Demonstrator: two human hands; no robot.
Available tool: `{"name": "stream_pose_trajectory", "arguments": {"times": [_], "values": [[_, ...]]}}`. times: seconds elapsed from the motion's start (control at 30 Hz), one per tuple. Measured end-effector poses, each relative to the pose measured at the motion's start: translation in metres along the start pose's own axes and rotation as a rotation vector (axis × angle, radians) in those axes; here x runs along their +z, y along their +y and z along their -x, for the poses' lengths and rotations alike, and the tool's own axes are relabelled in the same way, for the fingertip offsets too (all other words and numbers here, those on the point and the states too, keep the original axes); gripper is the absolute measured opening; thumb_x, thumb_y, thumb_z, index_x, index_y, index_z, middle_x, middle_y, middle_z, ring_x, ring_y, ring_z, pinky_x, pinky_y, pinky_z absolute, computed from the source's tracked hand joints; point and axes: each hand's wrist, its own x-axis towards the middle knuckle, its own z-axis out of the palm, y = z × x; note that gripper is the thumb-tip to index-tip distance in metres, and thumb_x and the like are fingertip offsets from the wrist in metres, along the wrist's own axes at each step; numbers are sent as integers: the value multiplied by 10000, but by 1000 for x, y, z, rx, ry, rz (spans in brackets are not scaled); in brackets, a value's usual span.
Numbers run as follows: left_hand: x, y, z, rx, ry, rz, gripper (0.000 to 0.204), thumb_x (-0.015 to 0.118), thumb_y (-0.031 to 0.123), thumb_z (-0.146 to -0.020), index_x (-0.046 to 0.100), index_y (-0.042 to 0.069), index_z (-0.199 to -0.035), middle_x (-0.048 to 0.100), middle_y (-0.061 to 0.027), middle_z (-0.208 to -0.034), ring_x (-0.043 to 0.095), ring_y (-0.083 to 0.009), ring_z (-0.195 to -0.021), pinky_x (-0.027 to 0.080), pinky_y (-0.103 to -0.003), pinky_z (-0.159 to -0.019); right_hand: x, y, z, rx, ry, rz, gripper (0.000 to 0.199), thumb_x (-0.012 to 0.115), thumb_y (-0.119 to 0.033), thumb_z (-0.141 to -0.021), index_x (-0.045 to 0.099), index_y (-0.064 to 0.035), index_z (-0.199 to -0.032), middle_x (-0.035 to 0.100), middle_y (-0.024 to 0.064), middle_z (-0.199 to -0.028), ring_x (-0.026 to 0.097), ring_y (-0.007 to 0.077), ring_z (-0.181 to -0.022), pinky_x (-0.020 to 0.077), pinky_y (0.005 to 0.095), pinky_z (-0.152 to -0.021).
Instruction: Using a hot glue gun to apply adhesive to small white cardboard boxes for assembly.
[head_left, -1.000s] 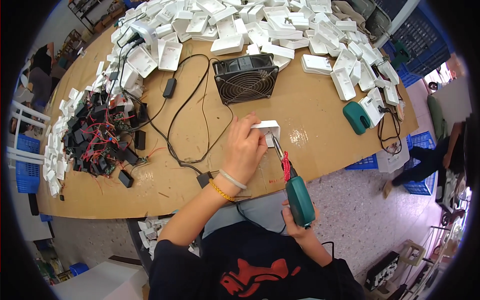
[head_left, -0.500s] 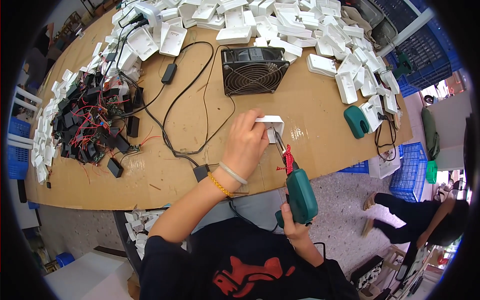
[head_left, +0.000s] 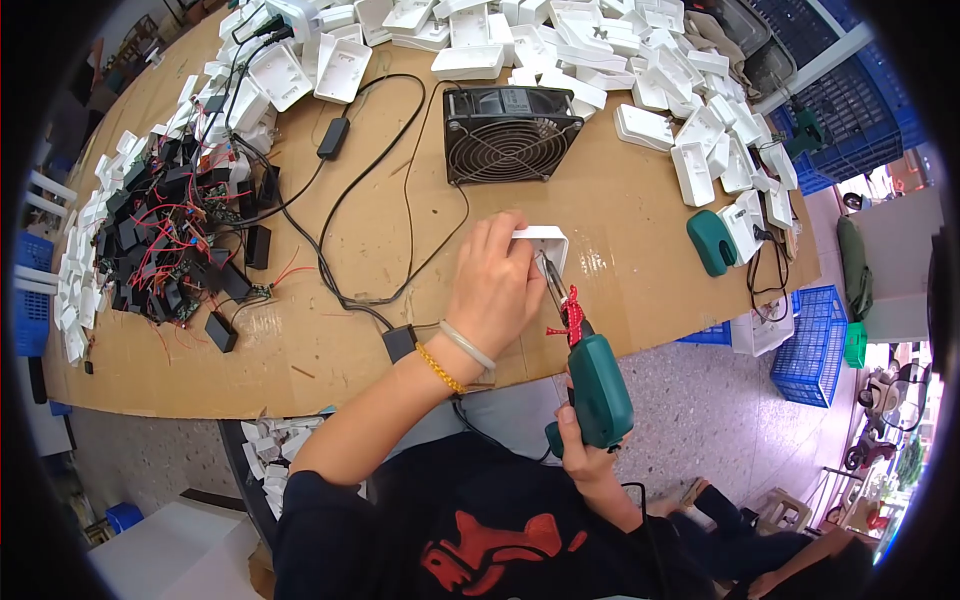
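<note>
My left hand [head_left: 494, 285] is closed on a white plastic box shell [head_left: 553, 236], holding it on its side at the table's front part. In my right hand [head_left: 588, 458] is a green pistol-grip soldering gun [head_left: 602, 390], with a red cord tied round its barrel. Its thin metal tip reaches into the open side of the shell, near my left fingertips. What the tip touches inside is too small to make out. My left fingers partly cover the shell.
A black fan [head_left: 512, 135] stands beyond my hands. White shells [head_left: 470, 62] are heaped along the back. Black modules with red wires [head_left: 165, 250] lie at left. Black cables [head_left: 322, 235] cross the cardboard-covered table [head_left: 300, 350]. A green case [head_left: 711, 243] sits at right; another person [head_left: 745, 530] is lower right.
The soldering gun has shifted slightly left and its tip sits a little higher in the shell. The other person has moved from the right side toward the lower edge, nearer to me.
</note>
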Motion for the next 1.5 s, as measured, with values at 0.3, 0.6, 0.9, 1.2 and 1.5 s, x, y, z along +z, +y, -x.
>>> {"name": "stream_pose_trajectory", "arguments": {"times": [0.3,0.6,0.9,1.2,1.5], "values": [[3,0,4,4,0,-49,86,642,11,-729,580,-24,-777,529,-155,-1115,532,-331,-995,452,-434,-895,-1,-10,-7,77,21,-53,86,686,-16,-768,604,-7,-742,573,68,-595,560,196,-475,419,297,-472],[4,3,5,15,-21,-98,109,638,24,-751,564,-23,-816,515,-136,-1128,529,-319,-1053,389,-529,-1027,-4,-10,-9,67,-4,-47,94,697,-44,-778,609,-15,-761,587,69,-615,570,188,-490,435,295,-486],[4,5,4,28,-8,-122,130,644,19,-740,563,-30,-829,521,-137,-1120,537,-319,-1053,408,-518,-1010,-6,-9,-9,103,-18,-49,93,696,-44,-780,609,-14,-768,590,64,-613,570,175,-493,430,292,-482],[5,5,4,28,8,-117,126,644,9,-734,566,-32,-823,519,-141,-1106,544,-321,-1024,419,-510,-987,-7,-13,-5,198,-7,-99,225,687,-47,-799,645,53,-995,675,122,-833,653,186,-702,511,296,-644],[6,4,4,37,8,-116,117,644,9,-736,577,-33,-822,520,-142,-1094,539,-318,-995,421,-488,-980,-15,-8,-7,160,-183,-53,427,579,-81,-876,497,65,-1269,636,181,-1145,588,108,-710,489,252,-646]]}}
